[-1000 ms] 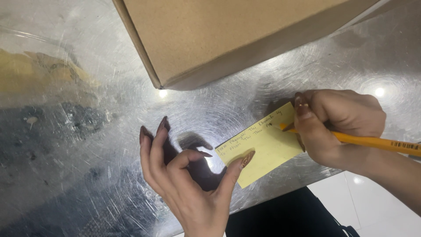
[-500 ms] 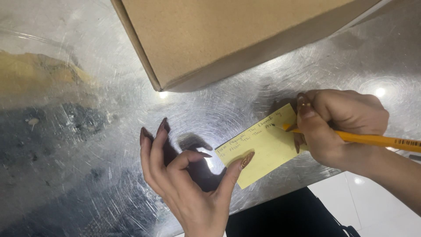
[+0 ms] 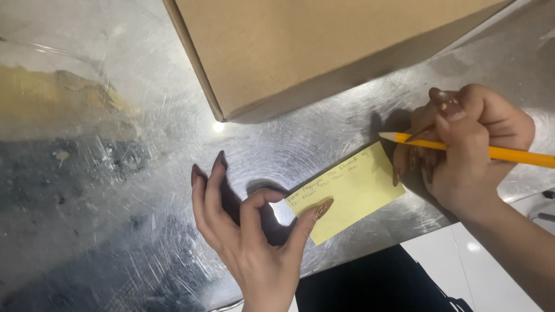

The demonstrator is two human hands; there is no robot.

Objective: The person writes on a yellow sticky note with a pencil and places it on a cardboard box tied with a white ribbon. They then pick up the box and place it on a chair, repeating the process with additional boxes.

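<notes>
Two bare hands are over a shiny, scratched metal table [image 3: 144, 173]. A small yellow note [image 3: 347, 190] lies flat on the table near its front edge, between the two hands. It has some pencil writing along its top edge. The left hand [image 3: 248, 242] rests on the table, and its thumb presses down on the near left corner of the note. Its first finger is bent, with the tip on the table just beside the note. The other fingers are held close together and stretch out flat, away from the note. The right hand [image 3: 468, 150] is just to the right of the note and pinches a yellow pencil [image 3: 462, 149] between its thumb and bent fingers. The pencil's sharp tip points left and sits just above the top right corner of the note. I cannot tell if it touches the paper. A big brown cardboard box [image 3: 324, 46] sits on the table behind the note, well apart from it.
</notes>
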